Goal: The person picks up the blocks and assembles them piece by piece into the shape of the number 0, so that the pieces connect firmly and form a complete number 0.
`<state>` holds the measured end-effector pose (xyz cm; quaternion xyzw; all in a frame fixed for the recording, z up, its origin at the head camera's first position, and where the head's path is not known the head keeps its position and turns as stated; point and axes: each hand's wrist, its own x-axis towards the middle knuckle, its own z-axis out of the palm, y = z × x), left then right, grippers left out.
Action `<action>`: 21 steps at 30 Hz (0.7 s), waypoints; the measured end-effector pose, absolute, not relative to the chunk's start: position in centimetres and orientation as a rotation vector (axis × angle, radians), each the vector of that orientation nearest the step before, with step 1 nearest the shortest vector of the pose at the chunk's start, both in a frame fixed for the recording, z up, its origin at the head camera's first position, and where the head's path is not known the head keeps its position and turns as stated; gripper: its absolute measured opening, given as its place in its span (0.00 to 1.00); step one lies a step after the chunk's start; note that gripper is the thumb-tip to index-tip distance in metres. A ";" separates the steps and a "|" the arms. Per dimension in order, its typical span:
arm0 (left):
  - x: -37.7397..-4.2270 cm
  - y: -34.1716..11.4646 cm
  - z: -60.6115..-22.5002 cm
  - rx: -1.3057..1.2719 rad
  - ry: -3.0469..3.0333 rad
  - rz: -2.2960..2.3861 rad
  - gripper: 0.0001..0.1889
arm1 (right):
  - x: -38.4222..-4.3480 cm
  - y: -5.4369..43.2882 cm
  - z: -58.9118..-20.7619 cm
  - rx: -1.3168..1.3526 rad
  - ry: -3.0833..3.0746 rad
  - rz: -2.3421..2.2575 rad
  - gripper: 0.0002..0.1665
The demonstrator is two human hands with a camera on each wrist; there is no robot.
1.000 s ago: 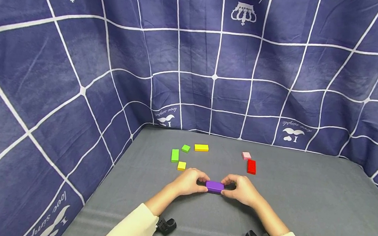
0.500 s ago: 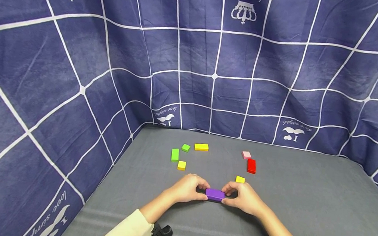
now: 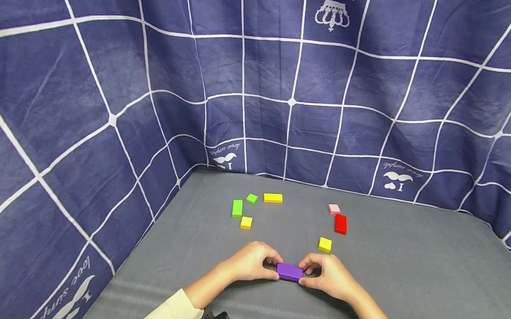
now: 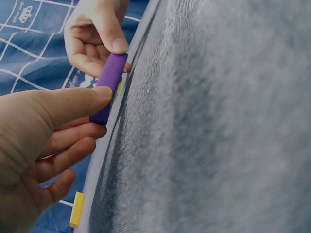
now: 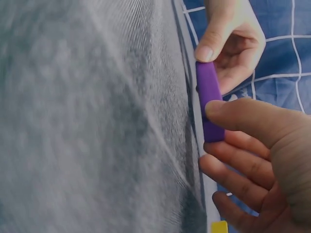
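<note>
A purple rectangular block lies lengthwise between my two hands, low at the middle of the head view. My left hand pinches its left end between thumb and fingers. At the other end, my right hand pinches it the same way. The left wrist view shows the thumb on one long face of the purple block, fingers behind it. From the right wrist, the same purple block appears with both thumbs on its face. A small yellow block sits just beyond my right hand.
On the grey table, farther off, lie a green block, a small green block, a long yellow block and a small yellow-orange block. To the right are a pink block and a red block. A blue gridded curtain hangs behind.
Both hands have drawn the purple block toward the body, keeping their pinch at its ends. The small yellow block near my right hand, hidden at first, has come into view.
</note>
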<state>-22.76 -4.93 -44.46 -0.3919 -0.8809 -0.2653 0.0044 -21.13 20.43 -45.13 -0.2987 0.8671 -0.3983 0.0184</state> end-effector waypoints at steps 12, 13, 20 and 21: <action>-22.7 -5.1 -45.8 -1.253 -2.688 -0.856 0.14 | -20.9 20.5 -46.1 -0.941 2.681 -1.300 0.15; -22.7 -5.1 -45.8 -1.254 -2.682 -0.860 0.14 | -20.9 20.5 -46.1 -0.952 2.689 -1.296 0.15; -22.8 -5.2 -46.1 -1.246 -2.676 -0.929 0.14 | -20.9 20.4 -46.4 -0.991 2.698 -1.297 0.16; -22.8 -5.3 -46.2 -1.244 -2.674 -0.938 0.14 | -21.0 20.4 -46.4 -0.991 2.697 -1.299 0.16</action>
